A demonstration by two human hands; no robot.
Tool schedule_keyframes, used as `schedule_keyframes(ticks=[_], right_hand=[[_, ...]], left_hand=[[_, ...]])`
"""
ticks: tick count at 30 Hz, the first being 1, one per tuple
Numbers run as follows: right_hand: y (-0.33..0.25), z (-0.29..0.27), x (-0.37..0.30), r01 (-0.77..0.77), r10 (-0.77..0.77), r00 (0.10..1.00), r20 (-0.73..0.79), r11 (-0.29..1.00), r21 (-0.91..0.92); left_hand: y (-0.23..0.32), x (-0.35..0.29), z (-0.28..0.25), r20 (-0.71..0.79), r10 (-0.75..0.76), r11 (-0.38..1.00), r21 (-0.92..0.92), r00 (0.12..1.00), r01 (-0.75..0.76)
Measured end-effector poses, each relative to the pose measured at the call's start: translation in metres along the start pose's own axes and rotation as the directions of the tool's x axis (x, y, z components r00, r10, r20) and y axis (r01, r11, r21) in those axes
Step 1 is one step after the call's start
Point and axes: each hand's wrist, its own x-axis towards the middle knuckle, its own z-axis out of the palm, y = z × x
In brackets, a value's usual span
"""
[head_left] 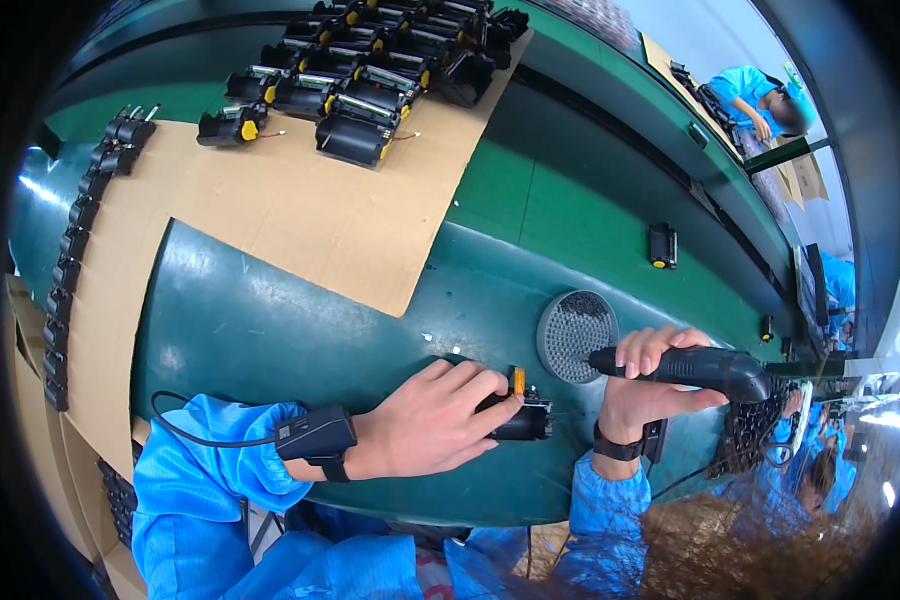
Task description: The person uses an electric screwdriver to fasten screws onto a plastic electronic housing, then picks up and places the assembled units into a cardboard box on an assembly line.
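My left hand [440, 415] is closed over a small black plastic unit [522, 421] on the green table mat. An orange flat ribbon [518, 381] sticks up from that unit beside my fingertips. The hand covers the unit's left part. My right hand [660, 385] is wrapped round a black electric screwdriver [705, 371], held nearly level. Its tip points left, over the right rim of a round grey dish [560, 364]. The dish has a perforated grid, with small dark screws heaped on its far side. Whether the tip touches a screw I cannot tell.
Cardboard [310, 255] covers the far left, bearing rows of black units [355, 128] with yellow parts. More black pieces [70, 250] line the left edge. A lone black unit [662, 245] sits on the green conveyor [560, 200]. Co-workers in blue sit at right; one person [755, 100] is across.
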Motion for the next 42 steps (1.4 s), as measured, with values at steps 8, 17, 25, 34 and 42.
schedule_keyframes(ticks=[8,17,25,34,42], right_hand=[[0.001,-0.003,-0.001,-0.003,0.003,0.999,0.035,1.000,-0.009],[-0.004,0.002,-0.004,0.055,-0.054,0.998,0.036,0.998,-0.037],[-0.043,0.054,-0.039,-0.061,0.022,0.984,0.175,0.973,0.222],[-0.023,0.065,-0.057,-0.092,0.035,0.949,0.312,0.982,0.168],[-0.020,0.064,-0.059,-0.096,0.042,0.946,0.322,0.984,0.153]], left_hand=[[0.001,0.000,0.000,-0.004,0.002,1.000,0.013,1.000,-0.002],[-0.002,-0.003,0.003,-0.012,-0.018,1.000,-0.006,1.000,0.018],[-0.007,-0.003,0.006,-0.018,-0.057,0.998,-0.042,0.998,0.056],[-0.007,-0.002,0.005,-0.039,-0.046,0.998,-0.045,0.998,0.044],[-0.004,-0.003,0.002,0.026,-0.094,0.994,-0.054,0.995,0.096]])
